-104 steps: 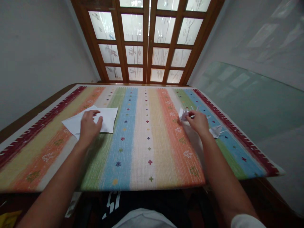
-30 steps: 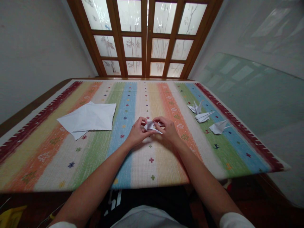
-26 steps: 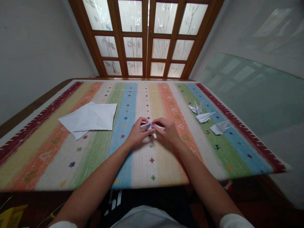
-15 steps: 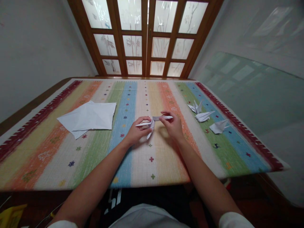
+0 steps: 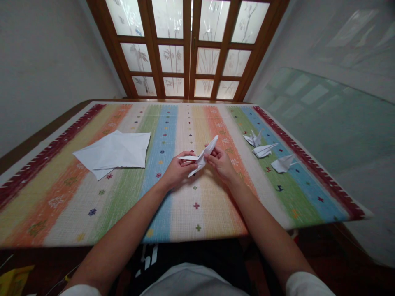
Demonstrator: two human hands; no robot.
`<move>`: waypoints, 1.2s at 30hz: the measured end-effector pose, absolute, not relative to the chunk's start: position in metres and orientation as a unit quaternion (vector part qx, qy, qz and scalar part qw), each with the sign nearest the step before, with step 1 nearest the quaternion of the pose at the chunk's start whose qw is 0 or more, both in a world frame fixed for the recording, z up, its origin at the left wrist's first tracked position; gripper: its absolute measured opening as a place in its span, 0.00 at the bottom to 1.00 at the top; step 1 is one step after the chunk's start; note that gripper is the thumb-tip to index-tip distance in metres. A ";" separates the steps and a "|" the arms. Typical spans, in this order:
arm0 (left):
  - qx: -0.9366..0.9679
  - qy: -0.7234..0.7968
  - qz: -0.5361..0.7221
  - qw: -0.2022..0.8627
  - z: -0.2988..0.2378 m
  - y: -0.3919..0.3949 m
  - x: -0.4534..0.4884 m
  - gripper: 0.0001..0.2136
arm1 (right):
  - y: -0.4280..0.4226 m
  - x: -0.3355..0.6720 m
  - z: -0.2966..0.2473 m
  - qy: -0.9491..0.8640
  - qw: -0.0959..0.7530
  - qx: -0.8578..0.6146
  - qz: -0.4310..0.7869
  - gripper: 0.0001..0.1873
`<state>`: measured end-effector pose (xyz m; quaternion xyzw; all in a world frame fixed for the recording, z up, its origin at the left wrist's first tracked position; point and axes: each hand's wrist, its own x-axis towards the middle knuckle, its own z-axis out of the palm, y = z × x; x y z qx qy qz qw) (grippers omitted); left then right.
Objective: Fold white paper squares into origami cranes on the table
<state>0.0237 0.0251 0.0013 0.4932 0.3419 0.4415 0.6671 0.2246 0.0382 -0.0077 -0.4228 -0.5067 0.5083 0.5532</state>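
A white folded paper crane (image 5: pixel 202 157) is held between my two hands above the middle of the striped tablecloth. My left hand (image 5: pixel 179 169) pinches its left side, where a narrow point sticks out over the fingers. My right hand (image 5: pixel 220 161) grips the other side between thumb and fingers, and a long folded flap slants up and to the right past the fingertips. Another flap points down and left between the hands. Part of the paper is hidden behind my fingers.
Several sheets of white paper (image 5: pixel 120 152) lie overlapping at the left. Three finished paper cranes, the nearest crane (image 5: pixel 281 164) among them, rest at the right. The striped tablecloth (image 5: pixel 182 218) covers the table. Wooden doors with glass panes (image 5: pixel 173 57) stand beyond.
The right-hand part of the paper has swung from nearly level to slanting upward. My right hand has shifted slightly left and down along it; my left hand keeps its hold.
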 end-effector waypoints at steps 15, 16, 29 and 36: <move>0.527 0.319 0.443 0.651 -0.008 0.034 0.019 0.31 | 0.027 0.215 -0.002 -0.375 0.511 -0.374 0.677 0.16; 0.536 0.315 0.439 0.648 -0.008 0.034 0.018 0.30 | 0.028 0.215 -0.002 -0.365 0.514 -0.371 0.682 0.14; 0.756 0.418 0.462 0.200 0.000 0.033 0.013 0.04 | 0.025 0.217 -0.007 -0.375 0.403 -0.367 0.750 0.12; 0.629 0.406 0.493 0.444 -0.004 0.030 0.022 0.07 | 0.024 0.206 -0.007 -0.486 0.487 -0.412 0.597 0.21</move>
